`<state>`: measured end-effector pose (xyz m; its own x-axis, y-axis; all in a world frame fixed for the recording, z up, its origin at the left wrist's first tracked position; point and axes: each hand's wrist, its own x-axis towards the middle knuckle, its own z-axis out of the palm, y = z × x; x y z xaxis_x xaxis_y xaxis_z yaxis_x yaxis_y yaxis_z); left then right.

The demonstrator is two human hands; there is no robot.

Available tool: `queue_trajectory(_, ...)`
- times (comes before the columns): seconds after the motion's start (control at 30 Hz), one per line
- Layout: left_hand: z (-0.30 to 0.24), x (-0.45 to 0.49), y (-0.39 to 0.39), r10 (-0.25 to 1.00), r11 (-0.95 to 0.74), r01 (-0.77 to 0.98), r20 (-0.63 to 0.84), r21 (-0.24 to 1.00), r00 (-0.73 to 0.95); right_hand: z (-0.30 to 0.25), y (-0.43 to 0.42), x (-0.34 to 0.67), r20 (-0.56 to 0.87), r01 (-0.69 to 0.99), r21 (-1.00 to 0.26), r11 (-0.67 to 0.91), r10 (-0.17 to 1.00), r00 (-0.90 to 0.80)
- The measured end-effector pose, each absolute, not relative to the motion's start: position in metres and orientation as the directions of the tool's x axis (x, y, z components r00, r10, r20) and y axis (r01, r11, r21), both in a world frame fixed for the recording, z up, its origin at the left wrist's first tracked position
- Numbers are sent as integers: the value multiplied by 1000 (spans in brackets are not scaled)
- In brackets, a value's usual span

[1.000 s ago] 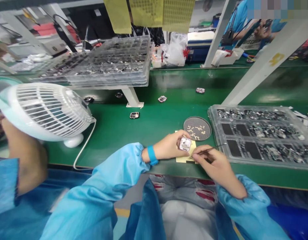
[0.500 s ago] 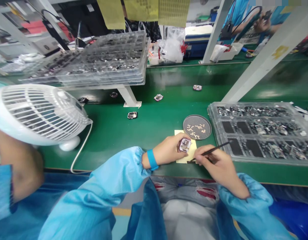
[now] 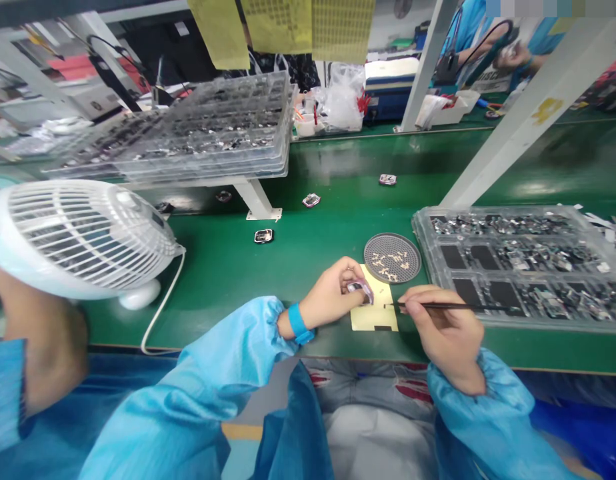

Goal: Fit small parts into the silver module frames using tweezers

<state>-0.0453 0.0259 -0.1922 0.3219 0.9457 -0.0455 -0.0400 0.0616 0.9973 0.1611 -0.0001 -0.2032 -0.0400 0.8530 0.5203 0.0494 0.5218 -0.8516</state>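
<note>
My left hand (image 3: 334, 291) is closed round a small square watch-like case (image 3: 359, 288), held low over a yellow paper pad (image 3: 375, 313) on the green bench. My right hand (image 3: 441, 327) pinches dark tweezers (image 3: 453, 307) that lie nearly level, tips at the pad's right edge, handle pointing right over a clear tray. Just beyond the pad sits a round grey mesh dish (image 3: 392, 257) with several small pale parts on it.
A clear compartment tray (image 3: 518, 263) of small parts lies at right. A white desk fan (image 3: 78, 233) stands at left, its cord trailing. Stacked clear trays (image 3: 198, 133) sit on a raised stand. Loose cases (image 3: 263, 236) dot the green belt. A sloping white post (image 3: 513, 113) rises at right.
My left hand has turned the case edge-on and lowered it toward the pad. My right hand drew away to the right, the tweezers swinging from slanted to nearly level.
</note>
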Motion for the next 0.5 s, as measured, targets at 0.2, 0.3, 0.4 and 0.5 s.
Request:
queue_trajectory(0.2, -171, -75, 31, 899, -384, 616, 124, 688, 421, -204, 0, 162, 530, 57, -844, 533, 846, -67)
queue_trajectory(0.3, -167, -81, 32, 896, -377, 661, 73, 649, 439, -204, 1, 161, 545, 52, -835, 548, 836, -68)
queue_trajectory(0.4, -173, -73, 30, 928, -72, 439, -100, 895, 358, -203, 0, 161, 574, 53, -816, 576, 817, -54)
queue_trajectory(0.5, -182, -57, 26, 891, 245, 85, -259, 966, 374, -202, -2, 161, 577, 71, -812, 580, 815, -52)
